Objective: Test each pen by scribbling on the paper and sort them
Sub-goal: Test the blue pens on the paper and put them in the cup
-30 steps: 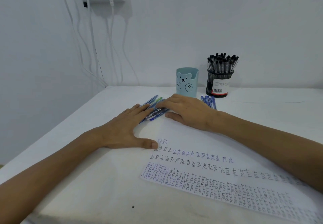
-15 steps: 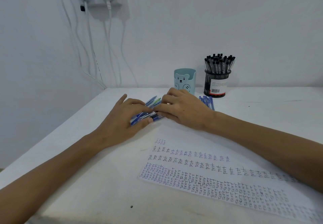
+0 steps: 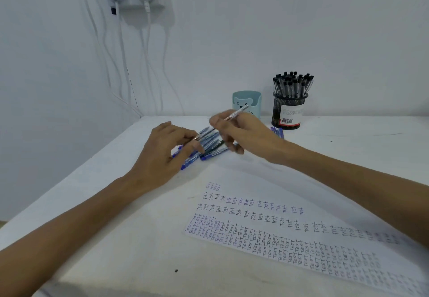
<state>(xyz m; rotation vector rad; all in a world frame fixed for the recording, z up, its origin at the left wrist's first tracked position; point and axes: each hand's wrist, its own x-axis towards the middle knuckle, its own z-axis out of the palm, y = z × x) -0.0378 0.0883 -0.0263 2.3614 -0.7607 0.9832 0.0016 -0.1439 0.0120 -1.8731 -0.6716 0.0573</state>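
Mesh holder (image 3: 289,105) full of black pens (image 3: 293,85); right hand (image 3: 247,134) grips clear pen (image 3: 238,110), left hand (image 3: 160,155) pinches blue pen (image 3: 204,132)

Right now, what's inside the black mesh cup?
The black mesh cup holds a bunch of black-capped pens, upright, tops above the rim. Their lower ends are covered by the mesh and the white label.

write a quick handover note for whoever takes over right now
Right hand grips a clear pen, raised above the table. Left hand pinches a cap-like piece over the pile of blue pens.
Done: paper bears many test rows; black pens fill the mesh holder; a few blue pens lie beside it.
Left: scribble with this pen, sort it, then work through the pile.
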